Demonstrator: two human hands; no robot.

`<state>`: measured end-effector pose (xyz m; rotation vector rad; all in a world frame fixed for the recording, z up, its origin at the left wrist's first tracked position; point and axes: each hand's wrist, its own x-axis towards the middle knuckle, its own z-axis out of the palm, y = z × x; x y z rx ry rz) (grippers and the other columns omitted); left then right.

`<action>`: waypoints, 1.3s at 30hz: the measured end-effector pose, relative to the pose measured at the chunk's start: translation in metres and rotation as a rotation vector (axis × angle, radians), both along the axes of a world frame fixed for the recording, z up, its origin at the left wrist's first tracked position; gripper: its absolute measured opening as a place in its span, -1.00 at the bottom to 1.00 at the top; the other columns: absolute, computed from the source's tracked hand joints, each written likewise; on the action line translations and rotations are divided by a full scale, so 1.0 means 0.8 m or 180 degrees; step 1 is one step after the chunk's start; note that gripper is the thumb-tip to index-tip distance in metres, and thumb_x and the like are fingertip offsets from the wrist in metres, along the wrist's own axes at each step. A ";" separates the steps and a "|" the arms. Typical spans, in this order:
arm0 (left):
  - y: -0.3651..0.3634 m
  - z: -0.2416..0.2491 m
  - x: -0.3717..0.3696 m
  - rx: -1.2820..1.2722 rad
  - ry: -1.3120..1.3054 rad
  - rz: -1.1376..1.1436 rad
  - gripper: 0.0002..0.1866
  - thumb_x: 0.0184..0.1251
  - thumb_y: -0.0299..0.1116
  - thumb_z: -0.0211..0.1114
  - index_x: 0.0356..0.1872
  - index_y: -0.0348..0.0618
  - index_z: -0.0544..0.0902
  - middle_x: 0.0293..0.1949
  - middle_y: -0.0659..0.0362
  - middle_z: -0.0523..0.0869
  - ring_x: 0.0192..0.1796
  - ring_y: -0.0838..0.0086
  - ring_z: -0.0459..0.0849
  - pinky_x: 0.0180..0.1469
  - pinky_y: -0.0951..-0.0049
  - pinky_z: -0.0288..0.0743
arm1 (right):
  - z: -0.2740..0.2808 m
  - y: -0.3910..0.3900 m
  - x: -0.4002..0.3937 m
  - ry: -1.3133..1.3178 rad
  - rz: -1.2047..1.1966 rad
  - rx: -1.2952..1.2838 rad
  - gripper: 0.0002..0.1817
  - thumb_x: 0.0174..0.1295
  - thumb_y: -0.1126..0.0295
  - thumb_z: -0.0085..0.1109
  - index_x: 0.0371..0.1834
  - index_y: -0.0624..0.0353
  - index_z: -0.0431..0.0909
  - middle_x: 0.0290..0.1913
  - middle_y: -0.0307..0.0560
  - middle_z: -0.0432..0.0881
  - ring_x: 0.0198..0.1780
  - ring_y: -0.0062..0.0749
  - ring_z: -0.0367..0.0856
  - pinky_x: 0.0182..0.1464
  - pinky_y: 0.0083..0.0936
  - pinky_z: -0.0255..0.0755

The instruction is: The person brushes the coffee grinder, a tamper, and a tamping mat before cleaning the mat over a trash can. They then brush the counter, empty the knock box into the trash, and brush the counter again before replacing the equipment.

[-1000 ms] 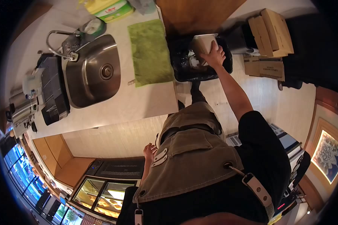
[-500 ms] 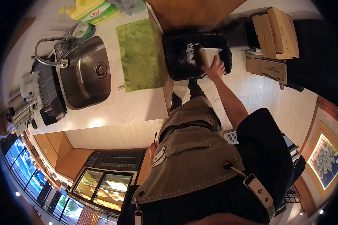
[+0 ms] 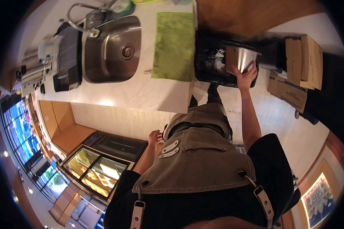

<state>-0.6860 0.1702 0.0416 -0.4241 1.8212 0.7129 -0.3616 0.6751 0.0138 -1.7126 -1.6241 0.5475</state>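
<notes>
My right hand [image 3: 247,77] is closed on a shiny metal container [image 3: 245,59], with fingers along its near side. The container is tipped over the black-lined trash bin [image 3: 212,79], its brownish end toward the left. White and dark refuse [image 3: 219,57] lies inside the bin. Down at my left side, beside the brown apron [image 3: 202,160], my left hand [image 3: 155,138] hangs with loosely bent fingers apart and nothing visible in them.
Left of the bin, a counter [image 3: 172,93] carries a green cloth [image 3: 174,45], a steel sink [image 3: 114,65] and a black rack [image 3: 68,57]. Cardboard boxes [image 3: 294,87] stand to the right. A glass display case with bread [image 3: 97,171] is at lower left.
The metal container has turned in my right hand and shows more of its shiny side. My left hand has come out from beside the apron. The whole view has shifted.
</notes>
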 end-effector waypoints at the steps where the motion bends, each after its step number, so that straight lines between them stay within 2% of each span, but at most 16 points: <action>1: -0.003 0.000 0.000 -0.0035 0.0023 0.0010 -0.60 0.54 -0.14 0.33 0.18 -0.21 0.59 -0.09 0.08 0.74 -0.11 0.32 0.77 -0.10 0.29 0.69 | -0.023 -0.014 0.006 0.0080 -0.0046 -0.0082 0.22 -0.11 -0.17 0.65 0.62 -0.05 0.17 0.49 0.35 0.26 0.48 0.40 0.23 0.46 0.21 0.18; 5: -0.023 -0.012 0.001 -0.0007 0.0073 0.0082 -0.60 0.55 -0.14 0.31 0.19 -0.20 0.59 -0.11 0.09 0.75 -0.13 0.34 0.78 -0.11 0.28 0.68 | -0.071 -0.059 0.019 -0.1774 0.0037 -0.2097 0.28 -0.16 -0.12 0.66 0.67 -0.14 0.09 0.58 0.32 0.14 0.52 0.39 0.17 0.44 0.29 0.15; 8: -0.038 -0.020 0.004 0.0225 0.0070 0.0241 -0.60 0.55 -0.14 0.32 0.19 -0.20 0.59 -0.10 0.09 0.77 -0.14 0.33 0.78 -0.12 0.28 0.66 | -0.059 -0.068 0.020 -0.1474 -0.0360 -0.2609 0.30 -0.18 -0.15 0.64 0.68 -0.18 0.07 0.59 0.30 0.14 0.54 0.33 0.17 0.43 0.28 0.17; 12: -0.037 -0.016 -0.004 0.0346 0.0163 -0.0129 -0.62 0.56 -0.13 0.32 0.15 -0.21 0.62 -0.14 0.13 0.80 -0.16 0.37 0.79 -0.13 0.33 0.64 | -0.024 -0.076 0.029 -0.1276 -0.0456 -0.2203 0.31 -0.22 -0.20 0.61 0.68 -0.19 0.07 0.58 0.25 0.20 0.52 0.34 0.19 0.42 0.31 0.17; 15: -0.003 0.008 -0.032 0.0750 0.0550 -0.1740 -0.66 0.58 -0.15 0.31 0.07 -0.26 0.67 -0.16 0.13 0.82 -0.17 0.42 0.79 -0.11 0.37 0.64 | 0.007 -0.077 0.060 0.0198 -0.0320 -0.1662 0.29 -0.12 -0.14 0.62 0.66 0.10 0.08 0.53 0.27 0.33 0.48 0.16 0.35 0.50 0.01 0.21; 17: 0.049 0.061 -0.051 0.1496 0.0716 -0.2009 -0.70 0.61 -0.21 0.29 0.01 -0.29 0.70 -0.16 0.12 0.83 -0.14 0.46 0.78 -0.07 0.41 0.63 | 0.096 -0.096 0.036 0.1750 -0.0513 -0.1004 0.17 0.03 0.05 0.62 0.64 0.27 0.11 0.45 0.17 0.44 0.43 -0.04 0.44 0.52 -0.21 0.23; 18: 0.091 0.110 -0.055 0.1860 0.0575 -0.1797 -0.73 0.61 -0.26 0.28 0.03 -0.29 0.69 -0.16 0.13 0.83 -0.11 0.46 0.78 -0.02 0.41 0.63 | 0.137 -0.108 0.028 0.2423 -0.0586 -0.0843 0.06 0.12 0.23 0.59 0.63 0.29 0.14 0.38 0.02 0.50 0.38 -0.21 0.46 0.50 -0.28 0.26; 21: 0.204 0.230 -0.054 0.2711 0.0336 -0.1664 -0.75 0.58 -0.36 0.30 0.11 -0.30 0.67 -0.09 0.13 0.82 0.02 0.43 0.78 0.16 0.42 0.59 | 0.250 -0.132 0.009 0.3533 0.0180 -0.0610 0.01 0.16 0.29 0.57 0.62 0.25 0.16 0.36 -0.05 0.50 0.37 -0.33 0.47 0.47 -0.36 0.29; 25: 0.322 0.281 -0.023 0.3846 0.0531 -0.2452 -0.26 0.32 -0.43 0.55 0.49 -0.21 0.40 0.32 0.05 0.63 0.42 0.33 0.55 0.43 0.19 0.44 | 0.284 -0.144 -0.013 0.3564 0.1462 -0.0810 -0.10 0.01 0.44 0.65 0.44 0.21 0.33 0.26 -0.12 0.58 0.24 -0.43 0.58 0.28 -0.43 0.49; 26: 0.338 0.294 -0.003 0.3888 0.0524 -0.2279 -0.14 0.21 -0.41 0.63 0.52 -0.19 0.36 0.35 0.04 0.60 0.46 0.34 0.51 0.46 0.14 0.39 | 0.274 -0.144 -0.011 0.3221 0.1457 -0.1209 -0.11 -0.09 0.53 0.69 0.36 0.23 0.37 0.16 -0.14 0.64 0.11 -0.43 0.66 0.12 -0.45 0.60; 27: 0.349 0.303 0.014 0.3933 0.0527 -0.2084 -0.01 0.09 -0.39 0.70 0.56 -0.17 0.33 0.37 0.04 0.58 0.49 0.34 0.46 0.50 0.09 0.35 | 0.291 -0.152 -0.033 0.2973 0.1321 -0.1106 -0.08 -0.13 0.58 0.68 0.38 0.28 0.36 0.06 -0.17 0.67 0.02 -0.45 0.70 0.02 -0.48 0.65; 30: 0.344 0.293 0.036 0.4070 0.0464 -0.1751 0.09 -0.04 -0.38 0.78 0.56 -0.19 0.31 0.40 0.05 0.55 0.47 0.33 0.48 0.49 0.11 0.37 | 0.284 -0.133 -0.049 0.2503 0.2529 -0.1916 0.07 -0.17 0.57 0.69 0.49 0.31 0.25 0.19 -0.09 0.62 0.13 -0.45 0.66 0.07 -0.45 0.64; 33: 0.315 0.318 0.037 0.3206 0.0452 -0.1901 -0.06 -0.01 -0.50 0.72 0.47 -0.25 0.44 0.35 0.08 0.61 0.33 0.34 0.61 0.40 0.20 0.52 | 0.293 -0.130 -0.082 0.2417 0.3118 -0.1932 0.29 -0.21 0.43 0.76 0.64 0.18 0.07 0.41 -0.04 0.46 0.32 -0.39 0.54 0.25 -0.37 0.55; 34: 0.300 0.316 0.039 0.3162 0.0422 -0.1616 -0.13 -0.02 -0.49 0.73 0.40 -0.30 0.51 0.31 0.09 0.64 0.24 0.38 0.65 0.33 0.28 0.59 | 0.287 -0.121 -0.090 0.2104 0.3485 -0.1619 0.32 -0.20 0.39 0.78 0.66 0.16 0.04 0.42 -0.07 0.46 0.32 -0.36 0.54 0.29 -0.35 0.52; 37: 0.263 0.291 0.045 0.3298 0.1012 -0.1316 0.24 -0.14 -0.27 0.81 0.59 -0.24 0.18 0.47 0.00 0.38 0.45 0.25 0.43 0.49 0.19 0.36 | 0.237 -0.097 -0.103 0.2191 0.4091 -0.2307 0.26 -0.18 0.25 0.81 0.62 0.18 0.17 0.36 -0.12 0.53 0.32 -0.30 0.54 0.39 -0.31 0.43; 39: 0.227 0.263 0.056 0.2874 0.2227 -0.1654 0.41 -0.15 -0.15 0.80 0.64 -0.20 -0.07 0.51 -0.08 0.15 0.53 0.07 0.25 0.56 0.07 0.23 | 0.196 -0.082 -0.125 0.2240 0.4221 -0.3471 0.16 -0.15 0.24 0.81 0.56 0.20 0.30 0.33 -0.12 0.57 0.30 -0.33 0.55 0.38 -0.34 0.45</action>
